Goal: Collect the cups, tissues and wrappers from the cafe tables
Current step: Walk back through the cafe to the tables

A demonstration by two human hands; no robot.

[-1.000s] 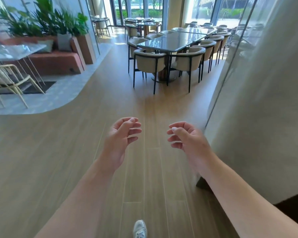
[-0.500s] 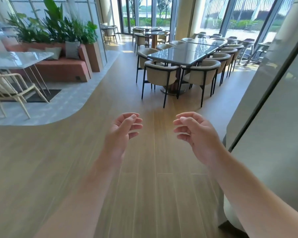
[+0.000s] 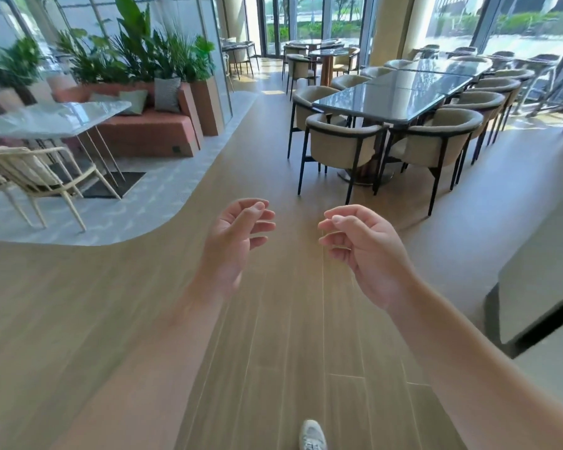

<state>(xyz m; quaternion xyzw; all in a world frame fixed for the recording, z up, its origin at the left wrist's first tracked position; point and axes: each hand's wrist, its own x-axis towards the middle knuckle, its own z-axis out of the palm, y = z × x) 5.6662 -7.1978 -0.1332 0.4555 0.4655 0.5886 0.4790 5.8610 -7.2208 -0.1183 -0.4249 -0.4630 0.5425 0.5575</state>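
Both hands are being held out over the wooden floor (image 3: 273,319) at the centre of the frame. The left hand (image 3: 234,235) and the right hand (image 3: 364,248) are loosely curled, each grip open and empty. A long dark desk (image 3: 400,92) ringed by beige chairs (image 3: 342,144) is seen at upper right, a pale desk (image 3: 52,116) at upper left; cups, tissues or wrappers cannot be made out.

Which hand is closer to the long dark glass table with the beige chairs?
Right. The right hand hangs over the floor below the long dark table, nearer its side; the left hand is farther left, toward the white table. Both are empty.
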